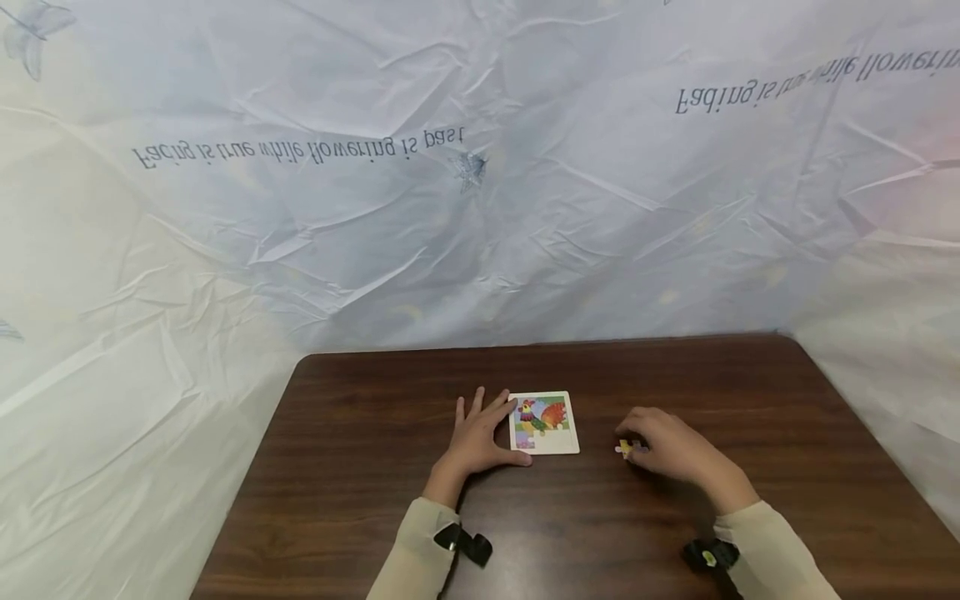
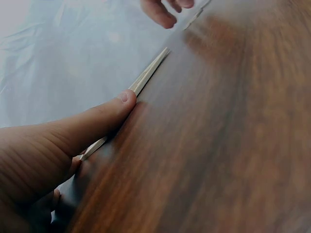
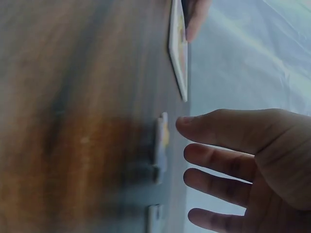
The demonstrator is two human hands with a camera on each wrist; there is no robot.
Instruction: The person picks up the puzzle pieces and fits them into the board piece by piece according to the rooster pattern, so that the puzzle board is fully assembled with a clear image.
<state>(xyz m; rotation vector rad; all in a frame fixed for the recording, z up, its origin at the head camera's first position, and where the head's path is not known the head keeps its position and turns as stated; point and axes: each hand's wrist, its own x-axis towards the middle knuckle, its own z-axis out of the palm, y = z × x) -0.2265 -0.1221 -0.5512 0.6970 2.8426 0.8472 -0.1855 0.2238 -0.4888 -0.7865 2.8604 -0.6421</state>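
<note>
A small jigsaw puzzle board [image 1: 557,442] with a white frame and a colourful rooster picture lies flat on the table. Its lower right part shows bare white. My left hand [image 1: 477,442] spreads around the board's left side, thumb at the bottom edge and index finger at the upper left corner. In the left wrist view the thumb touches the edge of the board [image 2: 151,68]. To the right, my right hand [image 1: 667,442] hovers over loose puzzle pieces [image 1: 624,448]. In the right wrist view, its thumb and fingers stand apart from the nearer piece [image 3: 162,141], holding nothing.
Another loose piece [image 3: 154,218] lies beyond the nearer one. The dark brown wooden table [image 1: 360,467] has its far edge against a hanging pale printed cloth [image 1: 390,217], which also runs along both sides. A black strap [image 1: 468,546] is on each wrist.
</note>
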